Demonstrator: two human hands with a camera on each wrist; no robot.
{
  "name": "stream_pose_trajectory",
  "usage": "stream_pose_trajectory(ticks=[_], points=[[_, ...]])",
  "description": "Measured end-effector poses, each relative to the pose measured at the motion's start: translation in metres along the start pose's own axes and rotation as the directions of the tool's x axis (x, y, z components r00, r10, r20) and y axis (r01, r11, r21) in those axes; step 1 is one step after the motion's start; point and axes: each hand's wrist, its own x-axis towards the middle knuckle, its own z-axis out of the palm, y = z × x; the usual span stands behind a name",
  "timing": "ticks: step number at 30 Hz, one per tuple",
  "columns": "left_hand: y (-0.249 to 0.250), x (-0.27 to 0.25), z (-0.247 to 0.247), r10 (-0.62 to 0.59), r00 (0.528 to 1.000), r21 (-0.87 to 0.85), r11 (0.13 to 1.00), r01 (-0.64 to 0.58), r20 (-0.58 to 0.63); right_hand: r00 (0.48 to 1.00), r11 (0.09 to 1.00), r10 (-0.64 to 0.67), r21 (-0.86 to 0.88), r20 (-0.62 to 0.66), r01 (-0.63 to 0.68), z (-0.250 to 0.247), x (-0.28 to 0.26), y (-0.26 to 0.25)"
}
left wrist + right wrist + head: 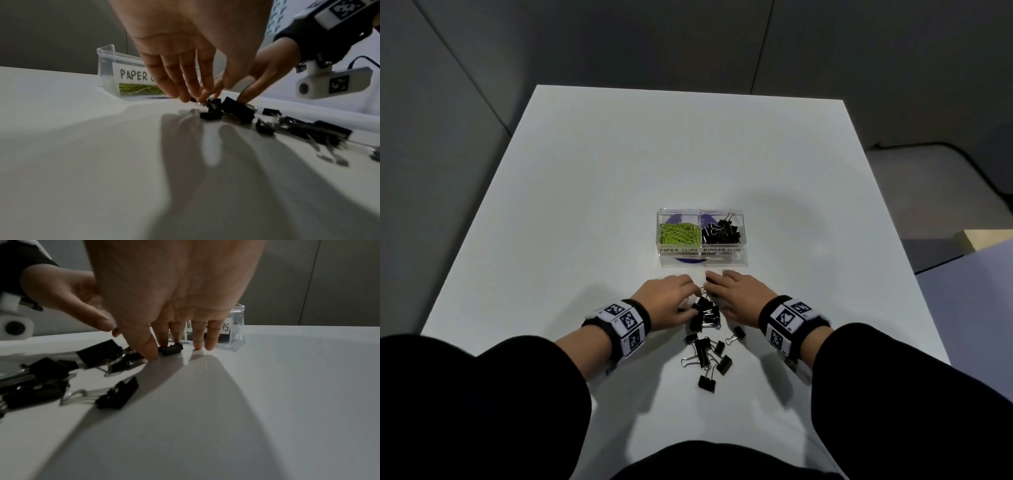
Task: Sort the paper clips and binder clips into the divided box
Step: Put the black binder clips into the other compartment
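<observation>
I am sorting the last of the clips. The box (pixel 742 236) is sitting on the table (pixel 585 192), just past my hands. The green paper clips (pixel 680 233) are already lying in its left part. Some black binder clips (pixel 722 231) are lying in its right part. More loose clips (pixel 705 346) are still lying in a heap on the table, close to me, so I think this step is picking up binder clips.

My left hand (pixel 666 297) is reaching down into the far end of the heap. Its fingers (pixel 180 84) are bent down and closing on a small clip (pixel 213 104), touching its wire. I cannot tell if it is truly gripped yet.

My right hand (pixel 744 294) is spread out loosely, holding nothing. Its fingertips (pixel 197 337) are touching the table, and two are nudging another clip (pixel 170 349).

Next I am needing a firm pinch, then a lift over to the right part of the box.
</observation>
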Motion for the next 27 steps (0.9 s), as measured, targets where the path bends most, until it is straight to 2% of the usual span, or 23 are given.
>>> stream_pose_trajectory(ticks=[7,13,20,24,27], points=[[0.019,0.0,0.02,-0.138,0.989,-0.048,0.989,0.14,0.047,0.979,0.983,0.135,0.147,-0.152,-0.113,0.014,-0.013,-0.013],[0.028,0.007,0.026,-0.227,0.972,-0.215,0.948,0.233,0.056,0.98,0.976,0.188,0.122,-0.068,-0.179,0.016,-0.012,-0.021],[0.022,0.008,0.028,-0.244,0.967,-0.297,0.92,0.256,0.077,0.962,0.89,0.274,0.381,-0.009,-0.25,0.015,-0.012,-0.028],[0.023,0.008,0.029,-0.226,0.971,-0.263,0.935,0.239,0.079,0.96,0.9,0.281,0.345,0.004,-0.266,0.016,-0.008,-0.029],[0.025,0.008,0.031,-0.188,0.978,-0.141,0.97,0.199,0.089,0.954,0.913,0.3,0.286,0.009,-0.29,0.02,-0.004,-0.031]])
